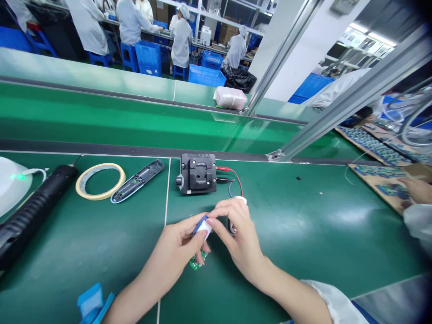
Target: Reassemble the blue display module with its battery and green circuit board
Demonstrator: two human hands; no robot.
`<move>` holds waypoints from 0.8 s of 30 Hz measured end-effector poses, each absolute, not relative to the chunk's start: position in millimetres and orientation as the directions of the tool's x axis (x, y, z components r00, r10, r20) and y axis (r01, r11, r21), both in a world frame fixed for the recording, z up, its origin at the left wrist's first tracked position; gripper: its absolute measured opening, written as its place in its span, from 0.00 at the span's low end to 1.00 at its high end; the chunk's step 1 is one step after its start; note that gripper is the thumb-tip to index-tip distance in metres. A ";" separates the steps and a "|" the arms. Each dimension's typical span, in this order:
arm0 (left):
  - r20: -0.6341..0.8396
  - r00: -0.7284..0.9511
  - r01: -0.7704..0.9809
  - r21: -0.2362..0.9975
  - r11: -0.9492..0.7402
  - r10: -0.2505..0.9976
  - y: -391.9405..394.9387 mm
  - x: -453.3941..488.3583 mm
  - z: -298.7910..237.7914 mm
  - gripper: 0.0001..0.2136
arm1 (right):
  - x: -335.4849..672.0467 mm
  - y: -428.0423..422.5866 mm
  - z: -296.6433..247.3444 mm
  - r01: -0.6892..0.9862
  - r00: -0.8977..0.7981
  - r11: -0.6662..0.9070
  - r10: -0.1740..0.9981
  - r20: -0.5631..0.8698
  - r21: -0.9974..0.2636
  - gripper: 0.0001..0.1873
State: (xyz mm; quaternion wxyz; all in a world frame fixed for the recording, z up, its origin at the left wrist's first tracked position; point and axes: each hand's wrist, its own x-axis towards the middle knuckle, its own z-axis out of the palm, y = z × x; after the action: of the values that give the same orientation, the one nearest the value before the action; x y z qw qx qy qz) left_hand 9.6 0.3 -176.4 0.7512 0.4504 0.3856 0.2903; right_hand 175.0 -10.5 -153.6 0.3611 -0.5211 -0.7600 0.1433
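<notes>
Between the fingertips of my left hand (173, 245) is a small blue-and-white block (205, 228), held at a slant over the green bench mat. My right hand (239, 234) pinches the block's upper end with thumb and fingers. A small green circuit board (195, 263) shows below my left fingers, partly hidden by them. Behind my right hand a white rounded piece (240, 199) is mostly covered, with thin wires near it. Just beyond my hands stands a black fixture (199, 174) with a side knob, and a red clip lead (232, 170) and a black one come off its right side.
A tape roll (100, 181), an opened long casing half (137, 181) and a black electric screwdriver (37, 211) lie to the left. A metal frame post (281, 150) rises at the back. On the right, a co-worker's hand (416, 190) is over boards of circuit parts (381, 180).
</notes>
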 end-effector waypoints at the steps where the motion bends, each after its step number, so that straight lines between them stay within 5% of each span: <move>1: -0.313 0.542 -0.092 0.900 0.425 0.780 0.5 9.6 -176.3 0.27 | 175.0 -10.5 -153.9 0.689 -0.190 0.414 0.895 0.403 -0.595 0.05; 8: -0.279 0.590 -0.112 0.902 0.418 0.758 2.9 10.9 -177.1 0.24 | 176.9 -10.3 -156.1 0.669 -0.169 0.400 0.903 0.396 -0.627 0.07; 15: -0.279 0.591 -0.230 0.841 0.490 0.757 8.2 7.1 -165.5 0.23 | 184.9 -8.6 -150.1 0.539 -0.253 0.298 0.949 0.186 -0.788 0.16; 24: -0.275 0.617 -0.221 0.838 0.498 0.737 6.7 4.7 -162.7 0.20 | 184.7 -9.2 -155.1 0.493 -0.243 0.246 0.960 0.140 -0.835 0.11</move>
State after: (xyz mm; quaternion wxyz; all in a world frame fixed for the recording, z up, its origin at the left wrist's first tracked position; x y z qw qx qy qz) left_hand 4.7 6.7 -162.7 0.8041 0.4027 0.3202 0.2979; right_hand 184.7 -9.2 -155.1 0.3431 -0.5109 -0.7109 0.3405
